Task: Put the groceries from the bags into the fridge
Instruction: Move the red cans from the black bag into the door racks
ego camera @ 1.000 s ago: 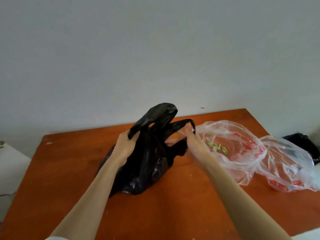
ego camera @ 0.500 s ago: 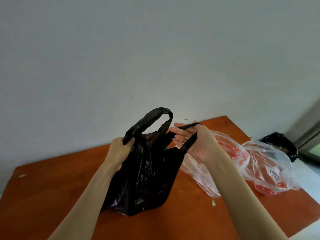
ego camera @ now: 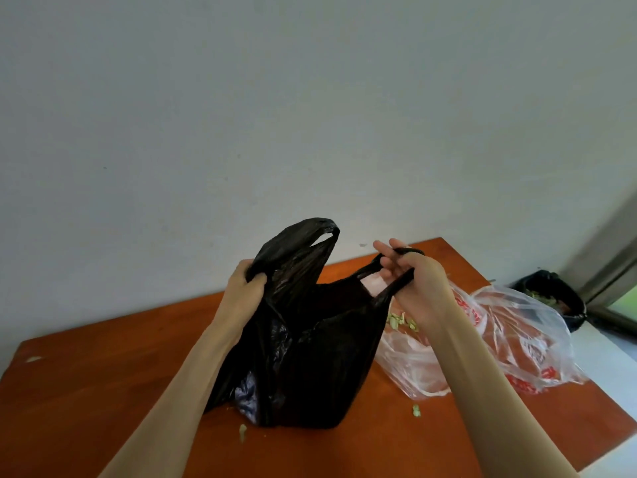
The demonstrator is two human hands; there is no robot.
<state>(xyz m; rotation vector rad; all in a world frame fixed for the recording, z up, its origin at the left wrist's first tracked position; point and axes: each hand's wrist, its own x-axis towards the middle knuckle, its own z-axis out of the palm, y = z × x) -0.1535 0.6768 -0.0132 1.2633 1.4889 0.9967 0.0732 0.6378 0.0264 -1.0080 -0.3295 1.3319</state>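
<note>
A black plastic bag [ego camera: 310,357] stands on the orange-brown table [ego camera: 103,374], its mouth pulled apart. My left hand [ego camera: 243,291] grips the bag's left side just below one handle loop. My right hand [ego camera: 418,284] holds the other handle, which runs over its fingers, and pulls it to the right. Something pale shows inside the mouth near the right handle; the rest of the contents are hidden. No fridge is in view.
Two clear plastic bags with red print [ego camera: 510,339] lie on the table to the right, with green scraps inside one. Small green bits [ego camera: 416,410] lie on the table. A black-lined bin [ego camera: 555,294] stands on the floor beyond the table's right corner. A bare wall is behind.
My hands have drawn the two handles further apart, so the black bag's mouth is wider and the bag stands taller. The view has swung right, bringing the bin into sight.
</note>
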